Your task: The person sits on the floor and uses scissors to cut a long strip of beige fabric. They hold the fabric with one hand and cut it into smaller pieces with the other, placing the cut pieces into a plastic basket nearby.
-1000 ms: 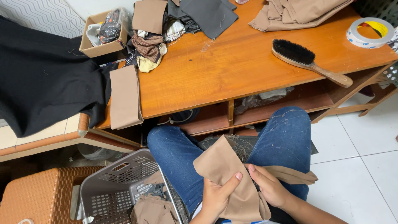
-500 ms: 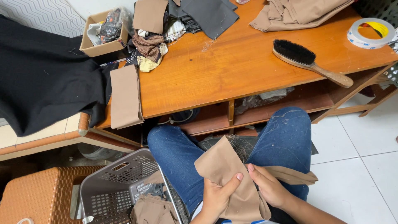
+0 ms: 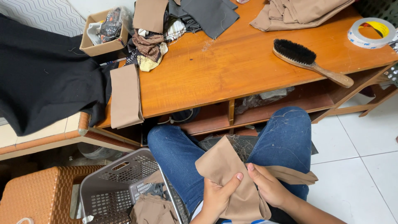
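Over my lap in blue jeans (image 3: 286, 132), both hands hold a tan piece of fabric (image 3: 222, 166). My left hand (image 3: 217, 197) grips it from below, thumb pressed on the cloth. My right hand (image 3: 267, 186) pinches the fabric's right side, fingers curled over it. A tail of the same tan fabric (image 3: 292, 176) trails to the right over my thigh.
A wooden table (image 3: 224, 74) carries a black-bristled brush (image 3: 309, 60), a tape roll (image 3: 371, 32), tan and grey cloth pieces, fabric scraps and a cardboard box (image 3: 101, 33). Black cloth (image 3: 41, 87) drapes at left. A grey plastic basket (image 3: 120, 191) with tan fabric and a brown wicker stool (image 3: 37, 195) stand lower left.
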